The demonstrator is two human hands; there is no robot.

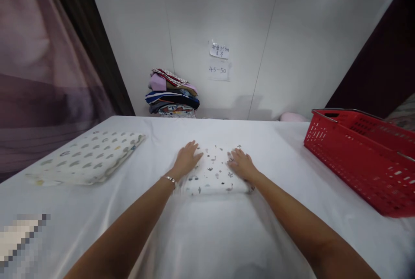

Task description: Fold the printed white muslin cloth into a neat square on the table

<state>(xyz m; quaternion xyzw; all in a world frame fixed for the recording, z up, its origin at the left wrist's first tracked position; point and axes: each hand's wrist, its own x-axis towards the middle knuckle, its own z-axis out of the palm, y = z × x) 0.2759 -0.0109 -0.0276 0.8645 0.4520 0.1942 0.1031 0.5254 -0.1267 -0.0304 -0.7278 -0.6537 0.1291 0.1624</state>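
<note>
A folded white cloth (214, 171) with small printed figures, birds and plants among them, lies flat on the white-covered table in front of me. On its left edge rests my left hand (187, 159), fingers spread, a bracelet at the wrist. My right hand (241, 163) lies open on the cloth's right side, its fingers over the print. Neither hand grips anything. Farther left sits another folded cloth (94, 158), white with grey cloud-like shapes.
At the right edge of the table (275, 210) stands a red perforated plastic basket (350, 162). Behind the table's far edge rises a stack of folded fabrics (173, 93) against a pale wall with paper notes (219, 50). Curtains (35, 54) hang at the left.
</note>
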